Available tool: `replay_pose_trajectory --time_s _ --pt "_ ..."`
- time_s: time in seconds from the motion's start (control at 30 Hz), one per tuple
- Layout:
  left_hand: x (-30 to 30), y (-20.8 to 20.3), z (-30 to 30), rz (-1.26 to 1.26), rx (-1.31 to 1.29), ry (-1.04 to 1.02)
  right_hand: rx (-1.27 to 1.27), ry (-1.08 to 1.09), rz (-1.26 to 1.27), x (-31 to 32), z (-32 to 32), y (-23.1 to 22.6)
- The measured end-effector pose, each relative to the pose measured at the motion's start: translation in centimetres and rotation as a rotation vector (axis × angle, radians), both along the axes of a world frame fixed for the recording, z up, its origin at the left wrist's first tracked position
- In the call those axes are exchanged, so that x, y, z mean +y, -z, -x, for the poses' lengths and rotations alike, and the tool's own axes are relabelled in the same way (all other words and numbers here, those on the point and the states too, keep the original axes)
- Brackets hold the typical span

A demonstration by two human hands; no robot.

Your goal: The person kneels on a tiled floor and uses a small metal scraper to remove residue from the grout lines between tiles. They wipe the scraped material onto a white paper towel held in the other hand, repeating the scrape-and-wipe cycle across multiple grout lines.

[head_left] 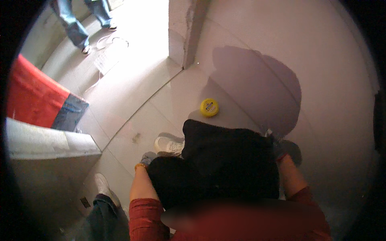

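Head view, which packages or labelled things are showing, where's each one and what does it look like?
Round yellow tin with a printed lid label: on the pale floor, beyond the black bundle.
White sheet: farther on the floor, by another person's feet; print too blurred to tell.

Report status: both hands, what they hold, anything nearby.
Left hand and right hand, gloved, grip a black bundle from either side. Fingers hidden. Yellow round tin on the floor just beyond.
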State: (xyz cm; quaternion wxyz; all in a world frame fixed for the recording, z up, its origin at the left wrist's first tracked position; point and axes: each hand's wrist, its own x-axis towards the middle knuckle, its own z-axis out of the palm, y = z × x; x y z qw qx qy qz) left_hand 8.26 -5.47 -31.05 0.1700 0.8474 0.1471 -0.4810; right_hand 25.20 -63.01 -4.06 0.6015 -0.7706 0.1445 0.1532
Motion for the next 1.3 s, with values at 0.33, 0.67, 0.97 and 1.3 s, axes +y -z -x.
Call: replay_pose_trajectory --time_s 0.33,0.67,0.97,1.3 --pt "-1.0 1.1 4.2 0.008 0.007 -0.152 -0.199 -1.013 -0.15 23.6 -18.9 -16.8" --pt "-3.2 -0.8 6.0 0.159 -0.206 -0.681 -0.375 -1.614 0.351 32.7 -17.0 -5.5" --pt "-19.0 -12.9 21.6 0.468 -0.97 -1.87 -0.658 -2.197 0.588 42.1 -19.8 6.2" --pt "-25.4 -43.6 -3.0 0.369 -1.466 -1.681 -0.226 -2.409 0.547 54.0 -23.0 16.5"
